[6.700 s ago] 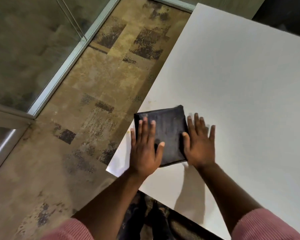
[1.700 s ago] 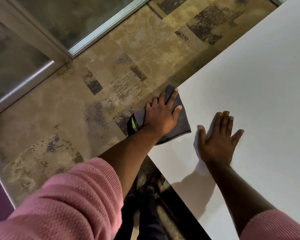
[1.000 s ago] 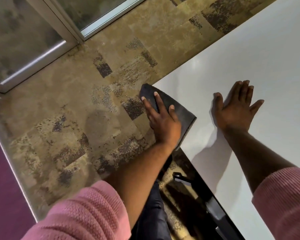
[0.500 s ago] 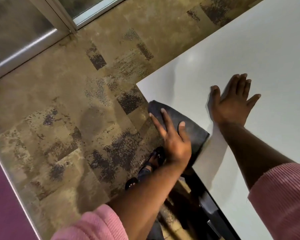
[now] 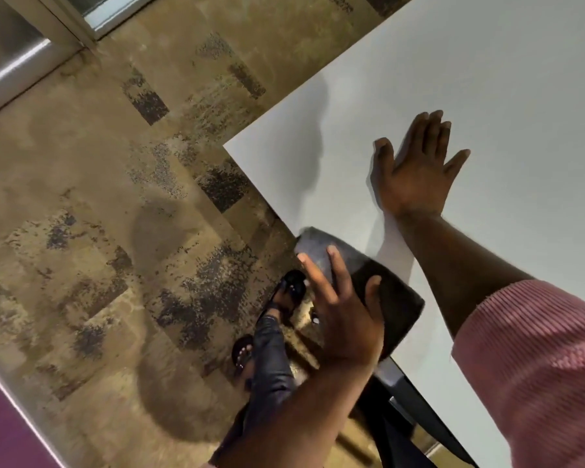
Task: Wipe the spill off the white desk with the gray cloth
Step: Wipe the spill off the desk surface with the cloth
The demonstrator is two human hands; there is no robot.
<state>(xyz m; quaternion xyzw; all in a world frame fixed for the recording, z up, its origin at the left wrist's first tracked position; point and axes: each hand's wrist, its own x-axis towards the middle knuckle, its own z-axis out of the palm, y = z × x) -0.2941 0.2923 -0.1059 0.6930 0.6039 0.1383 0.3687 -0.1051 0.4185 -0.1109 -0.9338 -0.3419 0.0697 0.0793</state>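
While left hand (image 5: 343, 319) presses flat on gray cloth (image 5: 390, 298) | desk (image 5: 487, 79) edge | right hand (image 5: 416, 173) splayed.

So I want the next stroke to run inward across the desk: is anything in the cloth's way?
Only the right hand, lying flat on the white desk just beyond the gray cloth. The left hand presses the cloth at the desk's near edge. No spill or other object shows on the visible desktop.

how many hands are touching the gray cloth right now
1. The left hand presses the folded gray cloth at the near edge of the white desk. The right hand lies flat on the bare desk, apart from the cloth.
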